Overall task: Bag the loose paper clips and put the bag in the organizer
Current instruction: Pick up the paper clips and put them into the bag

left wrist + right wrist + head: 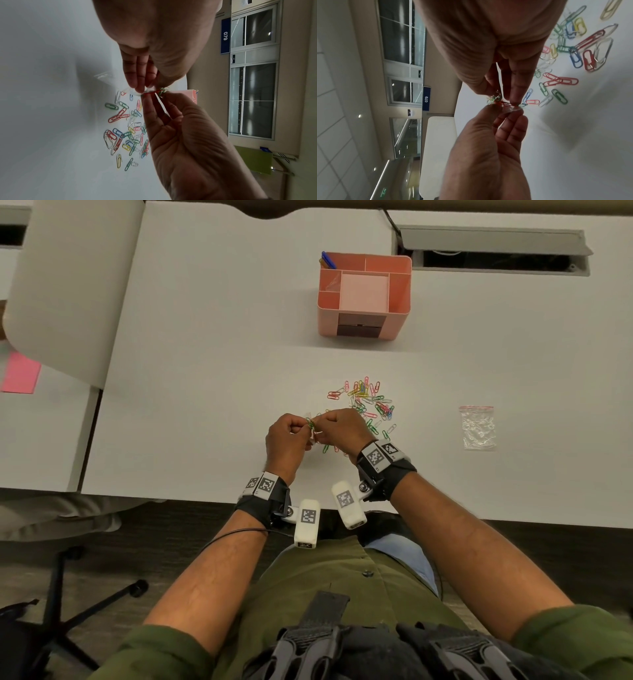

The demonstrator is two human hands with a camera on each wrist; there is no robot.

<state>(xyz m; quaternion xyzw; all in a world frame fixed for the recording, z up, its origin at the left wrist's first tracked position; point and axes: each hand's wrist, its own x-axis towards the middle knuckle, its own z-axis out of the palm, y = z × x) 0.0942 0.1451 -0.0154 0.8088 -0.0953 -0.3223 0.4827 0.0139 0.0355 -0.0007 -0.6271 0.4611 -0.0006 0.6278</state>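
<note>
Just above the white table (pixel 205 371), both hands meet over a small clear zip bag (pixel 312 437) with a red strip (pixel 150 93). My left hand (pixel 291 436) pinches one lip of its mouth between thumb and fingers. My right hand (pixel 342 429) pinches the other lip (pixel 159 102). A small bunch of green paper clips (pixel 311 424) sits at the mouth by the thumbs (pixel 494 99). The loose coloured paper clips (pixel 366 405) lie in a pile right of and beyond the hands. The pink organizer (pixel 364 296) stands farther back.
A second clear zip bag (pixel 478 428) lies flat on the table at the right. A pink sticky pad (pixel 20 376) is at the far left, near a white panel (pixel 68 285). A cable slot (pixel 493 251) opens at the back right. Pens (pixel 327 260) stand in the organizer.
</note>
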